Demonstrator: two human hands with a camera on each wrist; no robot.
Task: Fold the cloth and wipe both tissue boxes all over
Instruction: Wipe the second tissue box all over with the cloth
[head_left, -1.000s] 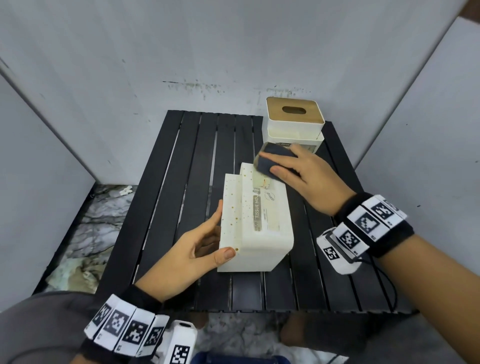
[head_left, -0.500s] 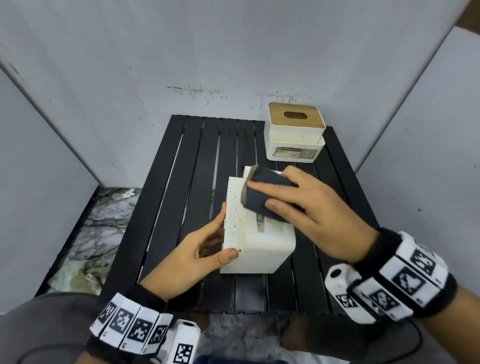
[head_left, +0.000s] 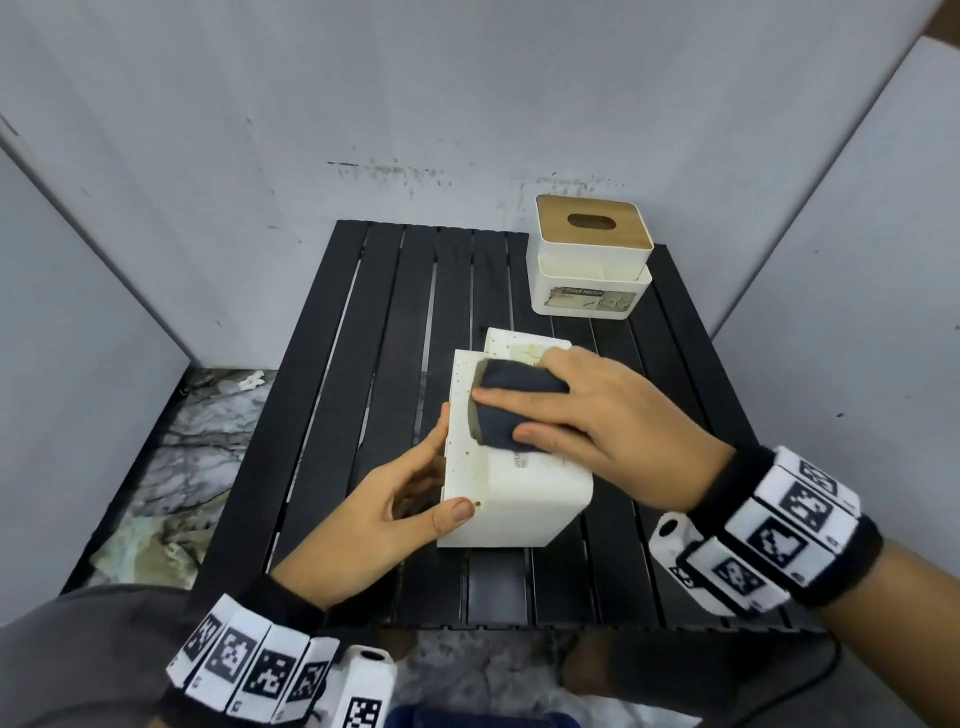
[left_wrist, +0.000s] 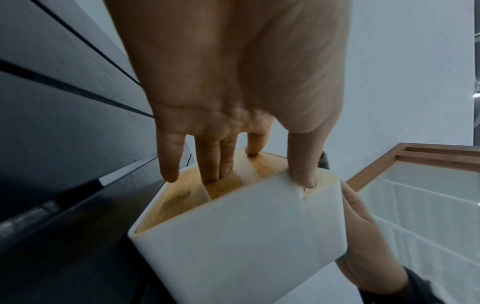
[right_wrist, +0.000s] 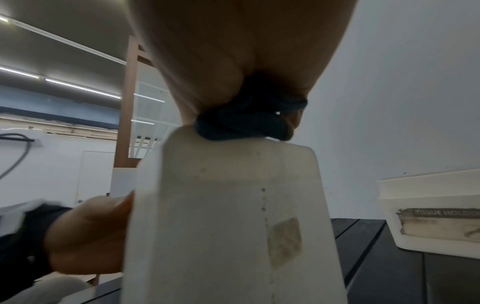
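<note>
Right hand (head_left: 597, 415), fingers curled round the folded dark cloth (head_left: 511, 408), had drawn it from the far end to mid-top of the near tissue box (head_left: 519, 499), lying on its side mid-surface; top face likely half wiped. Left hand (head_left: 379, 514) gripped its open end, fingers inside. Second tissue box (head_left: 589, 260) stood well apart at the far corner, path unobstructed.
</note>
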